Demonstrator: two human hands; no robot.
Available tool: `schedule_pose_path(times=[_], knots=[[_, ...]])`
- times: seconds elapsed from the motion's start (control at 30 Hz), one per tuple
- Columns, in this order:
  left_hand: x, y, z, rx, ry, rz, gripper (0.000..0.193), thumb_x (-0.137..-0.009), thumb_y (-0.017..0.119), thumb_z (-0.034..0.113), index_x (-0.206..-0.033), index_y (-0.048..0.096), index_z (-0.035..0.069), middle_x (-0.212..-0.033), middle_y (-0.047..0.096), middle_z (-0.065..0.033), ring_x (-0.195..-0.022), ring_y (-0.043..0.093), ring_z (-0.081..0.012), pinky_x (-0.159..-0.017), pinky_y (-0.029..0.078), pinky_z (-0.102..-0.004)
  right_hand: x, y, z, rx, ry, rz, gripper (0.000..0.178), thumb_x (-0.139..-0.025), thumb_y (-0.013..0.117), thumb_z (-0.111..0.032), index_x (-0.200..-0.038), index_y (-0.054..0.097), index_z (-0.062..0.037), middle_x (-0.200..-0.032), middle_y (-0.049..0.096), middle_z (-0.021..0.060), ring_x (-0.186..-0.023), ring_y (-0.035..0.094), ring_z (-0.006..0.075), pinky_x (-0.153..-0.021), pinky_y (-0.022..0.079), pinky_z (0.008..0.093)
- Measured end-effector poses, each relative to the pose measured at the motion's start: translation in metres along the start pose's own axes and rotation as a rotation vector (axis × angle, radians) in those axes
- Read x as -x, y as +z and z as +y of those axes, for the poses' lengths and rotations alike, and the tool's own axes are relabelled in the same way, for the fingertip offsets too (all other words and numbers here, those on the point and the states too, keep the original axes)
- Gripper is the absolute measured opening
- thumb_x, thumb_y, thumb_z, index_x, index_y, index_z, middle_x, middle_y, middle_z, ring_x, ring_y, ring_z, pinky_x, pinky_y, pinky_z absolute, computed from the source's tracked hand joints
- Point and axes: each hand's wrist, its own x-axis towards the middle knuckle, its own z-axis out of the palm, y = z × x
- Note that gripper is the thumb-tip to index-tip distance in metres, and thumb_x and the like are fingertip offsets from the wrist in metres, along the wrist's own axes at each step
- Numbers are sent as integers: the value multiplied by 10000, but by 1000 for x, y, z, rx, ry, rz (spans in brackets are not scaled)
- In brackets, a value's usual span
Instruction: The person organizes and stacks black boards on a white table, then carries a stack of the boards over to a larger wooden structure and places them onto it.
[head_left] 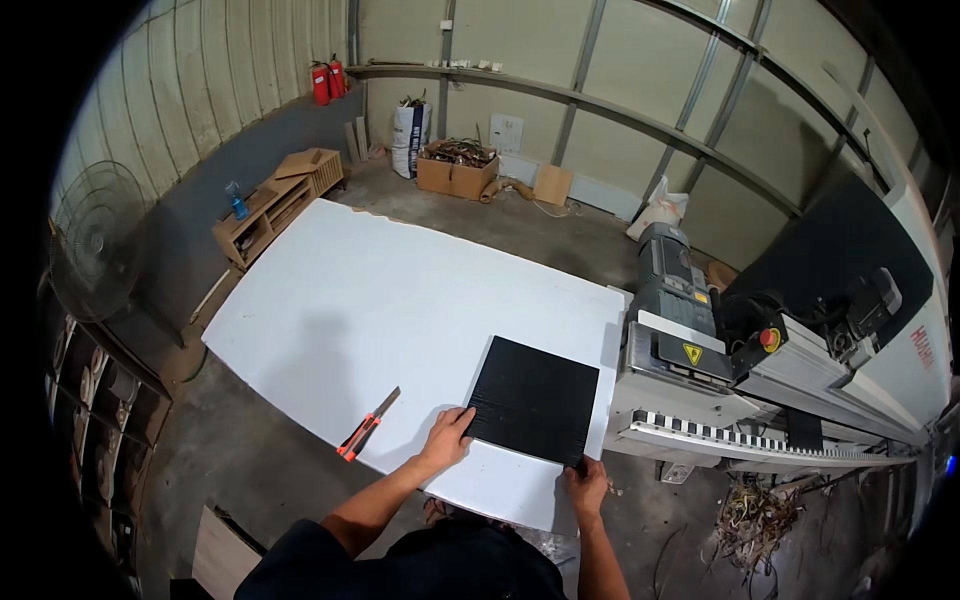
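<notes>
A flat black rectangular panel lies on the white tabletop, close to its right end. At the panel's left edge, near its front, my left hand grips it with curled fingers. My right hand holds the near right corner, with its fingers partly hidden. A red and black utility knife rests on the table to the left of my left hand, its blade out and pointing away from me.
A machine with a grey motor and a red stop button adjoins the table's right end. Tangled strips lie on the floor below it. A standing fan is at left; a full cardboard box sits beyond the table.
</notes>
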Motion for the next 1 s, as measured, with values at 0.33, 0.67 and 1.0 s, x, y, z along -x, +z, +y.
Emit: schedule_pose_path(times=[0.33,0.67,1.0], knots=[[-6,-8,6,-104,-3,-75,567,-718,634,27,-1262,490,-34,-1104,525,-209,-1022,481,-377,-894,430,-425,-1,-2,-8,-30,52,-14,397,-672,731,-109,-1036,606,-11,-929,605,170,-893,584,374,-785,475,435],[-6,-8,3,-159,6,-109,572,-692,644,50,-1240,509,-45,-1053,528,-218,-989,493,-374,-859,447,-428,-5,-3,-9,7,59,-34,367,-666,735,-107,-1004,634,-6,-905,628,161,-831,623,326,-743,496,392],[-9,-13,-1,-126,67,-105,562,-690,634,61,-1231,519,-42,-1021,543,-208,-965,509,-369,-853,451,-420,-7,-2,4,-54,147,-125,338,-671,727,-162,-965,644,-18,-900,631,172,-851,611,355,-758,493,425]])
